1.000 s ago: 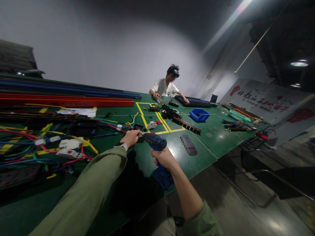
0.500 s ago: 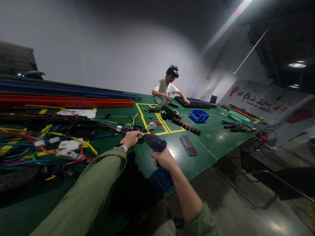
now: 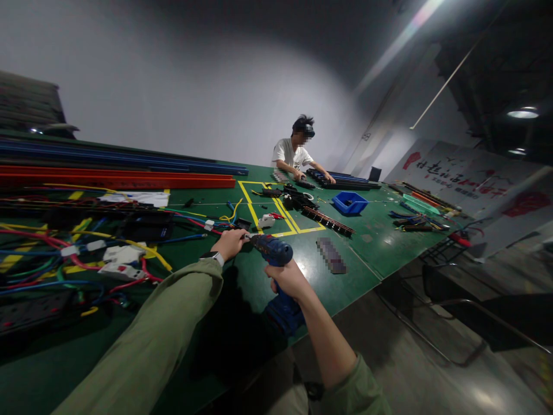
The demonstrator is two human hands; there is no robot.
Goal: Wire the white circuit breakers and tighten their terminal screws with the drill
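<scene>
In the head view, my right hand (image 3: 290, 279) is wrapped round the grip of a blue cordless drill (image 3: 276, 250), its nose pointing left and away from me. My left hand (image 3: 231, 244) is closed at the drill's front end, fingers pinched by the tip; what they hold there is too small to make out. Just beyond the left fingers lie a small black part (image 3: 243, 223) and coloured wires (image 3: 190, 215). A white connector (image 3: 266, 220) with a red end sits a little farther off, inside yellow tape lines (image 3: 298, 231).
Wires with white connectors (image 3: 123, 253) crowd the green table (image 3: 367, 248) at left. Orange (image 3: 116, 177) and blue rails lie behind them. A blue bin (image 3: 349, 203), a copper-toned strip (image 3: 328, 221) and a blurred phone-like slab (image 3: 332, 256) lie rightward. A co-worker (image 3: 294, 153) works across the table.
My hands and the drill stay almost still. Across the table, the co-worker has shifted slightly to the right, and a hand there now rests on the dark tool on the table.
</scene>
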